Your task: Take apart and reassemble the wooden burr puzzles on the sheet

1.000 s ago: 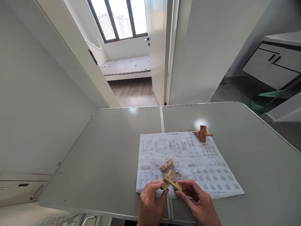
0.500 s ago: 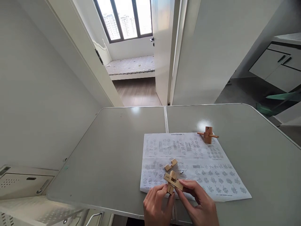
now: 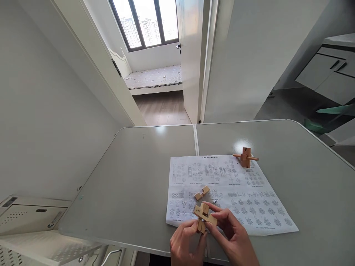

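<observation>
Since the interlocked pieces of the cross sit at an angle, each hand seems to steady one part: the left hand pinches the near end between thumb and fingers, the right hand the right end. The cross is over the near edge of the sheet, probably spread flat for reference; its print is too small to read. A notched block lies just beyond, handily close. The cross bears a "3"; the puzzle at the far right corner bears a similar dark mark.
</observation>
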`<state>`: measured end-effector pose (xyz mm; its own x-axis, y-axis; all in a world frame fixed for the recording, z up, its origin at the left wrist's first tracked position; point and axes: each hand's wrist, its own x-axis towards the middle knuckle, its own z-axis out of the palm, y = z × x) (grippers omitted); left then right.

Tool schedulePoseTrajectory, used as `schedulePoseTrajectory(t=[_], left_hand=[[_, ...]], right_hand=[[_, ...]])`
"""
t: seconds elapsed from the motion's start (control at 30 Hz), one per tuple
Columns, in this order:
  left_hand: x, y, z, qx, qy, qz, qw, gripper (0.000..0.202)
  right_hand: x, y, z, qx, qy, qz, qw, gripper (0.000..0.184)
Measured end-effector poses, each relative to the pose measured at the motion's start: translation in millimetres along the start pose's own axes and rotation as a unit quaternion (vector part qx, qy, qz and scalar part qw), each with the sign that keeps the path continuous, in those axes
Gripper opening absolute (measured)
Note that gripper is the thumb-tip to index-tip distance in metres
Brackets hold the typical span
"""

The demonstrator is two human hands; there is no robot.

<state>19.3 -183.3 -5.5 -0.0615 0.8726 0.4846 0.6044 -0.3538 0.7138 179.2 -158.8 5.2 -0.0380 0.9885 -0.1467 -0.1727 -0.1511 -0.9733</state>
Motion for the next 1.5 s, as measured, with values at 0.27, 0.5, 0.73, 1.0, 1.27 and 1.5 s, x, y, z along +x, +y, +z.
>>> schedulePoseTrajectory(t=[0.27,0.5,0.73,1.0,1.27,1.5], left_hand=[[14.0,7.6,-18.0,-0.205,-0.136,-0.229,0.942,0.052],[43.6,7.3,-43.8,-0.200,-0.303,-0.188,0.912,0.063],[36.0,22.2,-33.4,-0.217,-0.223,-0.209,0.927,0.056],[50.6,30.2,-35.8,-0.242,-0.234,-0.171,0.926,0.048],[51.8,36.9,-39.7,-0.241,-0.251,-0.181,0.920,0.047],[49.4,38.5,-46.1,-0.244,-0.277,-0.213,0.905,0.052]], right_hand=[[-6.0,-11.8,-10.5,-0.076,-0.056,-0.046,0.994,0.028],[-8.6,-23.1,-20.0,-0.081,-0.094,-0.079,0.989,0.023],[-13.4,-24.2,-18.1,-0.104,-0.022,-0.090,0.990,0.036],[-3.5,-32.8,-26.3,-0.105,-0.077,-0.078,0.988,0.032],[-7.0,-30.6,-25.5,-0.024,-0.093,-0.082,0.992,0.021],[-11.7,-36.8,-22.0,0.015,-0.089,-0.020,0.996,0.027]])
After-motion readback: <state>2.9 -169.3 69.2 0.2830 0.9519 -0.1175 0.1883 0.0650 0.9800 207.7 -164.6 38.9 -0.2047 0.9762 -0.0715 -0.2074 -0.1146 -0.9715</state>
